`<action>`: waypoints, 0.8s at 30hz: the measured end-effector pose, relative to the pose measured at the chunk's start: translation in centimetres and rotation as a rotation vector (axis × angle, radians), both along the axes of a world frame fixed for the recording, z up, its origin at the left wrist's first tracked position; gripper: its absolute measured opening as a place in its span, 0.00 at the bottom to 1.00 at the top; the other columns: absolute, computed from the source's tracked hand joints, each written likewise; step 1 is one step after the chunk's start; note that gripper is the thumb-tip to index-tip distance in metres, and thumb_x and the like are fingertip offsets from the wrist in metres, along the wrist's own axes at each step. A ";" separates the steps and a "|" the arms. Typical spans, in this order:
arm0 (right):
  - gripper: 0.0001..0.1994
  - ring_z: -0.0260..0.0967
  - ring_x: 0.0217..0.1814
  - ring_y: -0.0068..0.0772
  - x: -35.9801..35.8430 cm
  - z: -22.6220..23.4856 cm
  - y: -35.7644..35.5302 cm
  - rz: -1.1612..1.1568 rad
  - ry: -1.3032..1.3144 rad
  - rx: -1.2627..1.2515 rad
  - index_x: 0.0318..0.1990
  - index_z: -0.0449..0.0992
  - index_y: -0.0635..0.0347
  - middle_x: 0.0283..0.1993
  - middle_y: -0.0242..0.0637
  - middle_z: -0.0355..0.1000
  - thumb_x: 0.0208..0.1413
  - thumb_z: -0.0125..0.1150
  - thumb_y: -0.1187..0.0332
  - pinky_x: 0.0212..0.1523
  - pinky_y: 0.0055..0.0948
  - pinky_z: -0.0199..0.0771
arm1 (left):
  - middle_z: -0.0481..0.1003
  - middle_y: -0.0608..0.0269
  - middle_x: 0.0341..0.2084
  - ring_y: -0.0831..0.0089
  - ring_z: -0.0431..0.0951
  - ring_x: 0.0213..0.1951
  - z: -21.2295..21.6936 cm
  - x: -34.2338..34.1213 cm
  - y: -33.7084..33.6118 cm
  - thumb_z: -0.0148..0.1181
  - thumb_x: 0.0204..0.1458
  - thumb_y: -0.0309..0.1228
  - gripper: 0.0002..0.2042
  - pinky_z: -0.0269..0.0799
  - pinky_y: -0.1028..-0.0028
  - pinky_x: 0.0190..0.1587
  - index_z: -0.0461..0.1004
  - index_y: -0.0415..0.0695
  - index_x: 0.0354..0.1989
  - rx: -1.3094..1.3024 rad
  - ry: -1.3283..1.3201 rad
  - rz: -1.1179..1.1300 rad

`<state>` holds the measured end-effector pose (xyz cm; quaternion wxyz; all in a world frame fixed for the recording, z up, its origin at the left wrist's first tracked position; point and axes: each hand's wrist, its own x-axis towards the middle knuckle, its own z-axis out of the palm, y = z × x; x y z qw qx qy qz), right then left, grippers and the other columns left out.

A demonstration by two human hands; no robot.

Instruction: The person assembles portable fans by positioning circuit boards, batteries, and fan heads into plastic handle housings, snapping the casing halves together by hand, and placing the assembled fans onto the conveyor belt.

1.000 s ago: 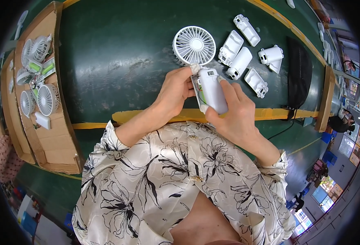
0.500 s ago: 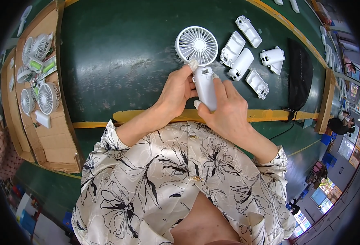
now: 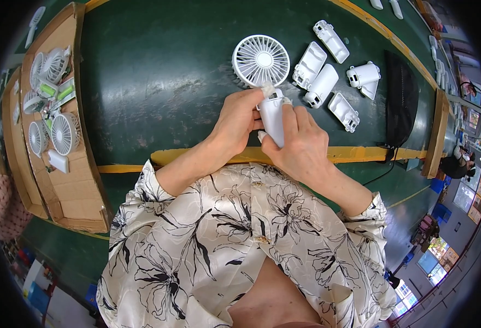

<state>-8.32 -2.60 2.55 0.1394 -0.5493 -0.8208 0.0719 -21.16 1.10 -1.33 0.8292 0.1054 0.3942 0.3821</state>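
A white handheld fan (image 3: 264,59) is held over the green bench, its round grille pointing away from me and its handle toward me. My left hand (image 3: 235,116) grips the neck from the left, thumb near the small dark window at the handle's top. From the right, my right hand (image 3: 301,134) closes round the handle, fingers along its right side and thumb at its lower left. White covers sit on several fingertips. Just right of the fan lie several white handle shells (image 3: 322,86), some hollow side up.
At the left stands a cardboard tray (image 3: 76,186) with fan heads (image 3: 64,133) and green cells in it. A black pouch (image 3: 400,104) with a cord lies at the right, beside a wooden edge strip (image 3: 437,134). A yellow strip (image 3: 360,154) runs along the bench's near edge.
The fan has shifted very slightly left. My left thumb has moved a little right across the top of the handle, and my right hand has crept slightly left.
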 end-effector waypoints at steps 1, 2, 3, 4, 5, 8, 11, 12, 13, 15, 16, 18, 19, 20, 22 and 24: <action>0.24 0.64 0.25 0.35 0.0 0.0 0.0 0.024 -0.023 0.032 0.36 0.65 0.71 0.27 0.40 0.60 0.29 0.62 0.66 0.18 0.28 0.66 | 0.72 0.60 0.32 0.74 0.73 0.32 0.0 0.0 0.0 0.48 0.52 0.35 0.13 0.70 0.74 0.36 0.69 0.37 0.37 0.001 0.000 -0.001; 0.24 0.64 0.25 0.35 0.0 0.0 0.0 0.022 -0.023 0.033 0.36 0.65 0.71 0.27 0.40 0.60 0.29 0.62 0.66 0.18 0.28 0.66 | 0.72 0.60 0.32 0.75 0.73 0.32 0.0 0.1 0.1 0.49 0.51 0.33 0.12 0.71 0.74 0.36 0.70 0.36 0.37 0.015 0.036 -0.026; 0.24 0.65 0.25 0.37 -0.1 0.0 0.0 0.016 -0.021 0.020 0.37 0.65 0.71 0.27 0.41 0.61 0.29 0.62 0.67 0.19 0.29 0.67 | 0.72 0.60 0.32 0.75 0.73 0.32 0.0 0.1 0.1 0.49 0.51 0.30 0.11 0.71 0.75 0.35 0.70 0.35 0.37 0.028 0.072 -0.051; 0.24 0.66 0.25 0.39 -0.2 0.0 0.0 0.009 -0.019 0.008 0.38 0.65 0.70 0.27 0.42 0.62 0.29 0.61 0.68 0.21 0.30 0.67 | 0.72 0.60 0.32 0.75 0.73 0.32 -0.1 0.0 0.2 0.49 0.51 0.30 0.11 0.71 0.75 0.35 0.70 0.35 0.37 0.030 0.072 -0.053; 0.24 0.66 0.25 0.39 -0.2 0.1 0.1 0.007 -0.018 0.010 0.38 0.65 0.70 0.27 0.42 0.62 0.29 0.61 0.68 0.21 0.30 0.67 | 0.72 0.60 0.32 0.75 0.73 0.32 -0.1 0.0 0.2 0.49 0.51 0.29 0.11 0.71 0.76 0.35 0.69 0.35 0.38 0.034 0.065 -0.055; 0.25 0.65 0.25 0.38 -0.1 0.5 0.2 0.026 -0.014 -0.003 0.39 0.65 0.69 0.28 0.40 0.62 0.29 0.63 0.66 0.20 0.29 0.66 | 0.72 0.61 0.32 0.75 0.74 0.34 -0.2 -0.4 0.2 0.49 0.51 0.28 0.11 0.71 0.76 0.36 0.69 0.35 0.39 0.031 0.048 -0.039; 0.23 0.65 0.24 0.33 0.2 0.7 0.7 0.021 0.081 0.053 0.37 0.67 0.67 0.26 0.37 0.63 0.32 0.62 0.63 0.19 0.28 0.66 | 0.73 0.60 0.33 0.74 0.74 0.35 0.0 -1.0 0.3 0.50 0.50 0.28 0.11 0.70 0.74 0.39 0.69 0.35 0.40 0.046 0.021 -0.007; 0.23 0.66 0.24 0.34 0.2 0.8 0.9 -0.092 0.190 -0.078 0.38 0.67 0.66 0.24 0.38 0.64 0.34 0.62 0.62 0.21 0.29 0.66 | 0.73 0.60 0.34 0.74 0.73 0.36 0.0 -1.2 0.4 0.50 0.50 0.28 0.11 0.69 0.74 0.41 0.69 0.35 0.40 0.065 0.003 0.013; 0.22 0.67 0.23 0.35 0.3 0.9 1.0 -0.204 0.301 -0.209 0.38 0.68 0.66 0.23 0.38 0.65 0.35 0.62 0.61 0.22 0.29 0.67 | 0.73 0.57 0.37 0.73 0.73 0.38 -0.3 -1.4 0.4 0.50 0.50 0.28 0.13 0.68 0.72 0.44 0.68 0.35 0.42 0.105 -0.027 0.027; 0.21 0.67 0.21 0.35 0.5 0.1 1.5 -0.281 0.425 -0.326 0.37 0.69 0.67 0.22 0.41 0.67 0.38 0.62 0.61 0.24 0.29 0.67 | 0.71 0.53 0.40 0.69 0.73 0.40 -0.4 -1.6 0.5 0.51 0.50 0.28 0.14 0.67 0.71 0.46 0.67 0.35 0.43 0.175 -0.058 0.045; 0.20 0.67 0.23 0.29 0.6 -0.5 1.8 -0.284 0.533 -0.522 0.37 0.69 0.68 0.25 0.39 0.69 0.41 0.61 0.62 0.25 0.25 0.67 | 0.70 0.49 0.42 0.66 0.72 0.43 -0.5 -1.6 0.5 0.51 0.50 0.29 0.15 0.66 0.69 0.49 0.66 0.34 0.44 0.234 -0.093 0.071; 0.16 0.68 0.27 0.23 0.3 -0.5 2.3 -0.252 0.765 -0.794 0.38 0.68 0.70 0.31 0.38 0.71 0.47 0.57 0.65 0.29 0.21 0.68 | 0.70 0.47 0.42 0.65 0.72 0.43 -0.6 -1.6 0.5 0.52 0.49 0.29 0.16 0.66 0.69 0.49 0.65 0.33 0.45 0.302 -0.108 0.079; 0.16 0.68 0.27 0.23 -0.1 -0.2 2.4 -0.254 0.772 -0.788 0.38 0.68 0.70 0.31 0.38 0.71 0.47 0.57 0.65 0.29 0.21 0.68 | 0.71 0.50 0.41 0.67 0.73 0.41 -0.5 -1.6 0.3 0.51 0.50 0.28 0.15 0.68 0.71 0.45 0.66 0.34 0.45 0.319 -0.123 0.061; 0.14 0.69 0.28 0.24 -0.5 0.0 2.5 -0.286 0.902 -0.888 0.38 0.68 0.70 0.31 0.38 0.71 0.47 0.56 0.67 0.30 0.21 0.69 | 0.72 0.53 0.40 0.70 0.73 0.40 -0.4 -1.6 0.3 0.50 0.50 0.28 0.15 0.70 0.73 0.41 0.67 0.35 0.45 0.335 -0.138 0.043; 0.13 0.70 0.29 0.25 -0.9 0.3 2.5 -0.309 1.035 -0.988 0.38 0.68 0.70 0.31 0.39 0.71 0.48 0.54 0.68 0.31 0.22 0.70 | 0.72 0.52 0.40 0.70 0.73 0.39 -0.4 -1.7 0.2 0.50 0.50 0.28 0.14 0.71 0.73 0.38 0.67 0.35 0.45 0.329 -0.134 0.062; 0.12 0.71 0.31 0.27 -0.9 0.5 2.6 -0.300 1.047 -1.012 0.39 0.67 0.70 0.31 0.40 0.71 0.49 0.52 0.70 0.32 0.23 0.72 | 0.72 0.52 0.39 0.71 0.74 0.38 -0.8 -1.9 0.2 0.50 0.50 0.27 0.14 0.71 0.74 0.38 0.68 0.35 0.44 0.327 -0.137 0.066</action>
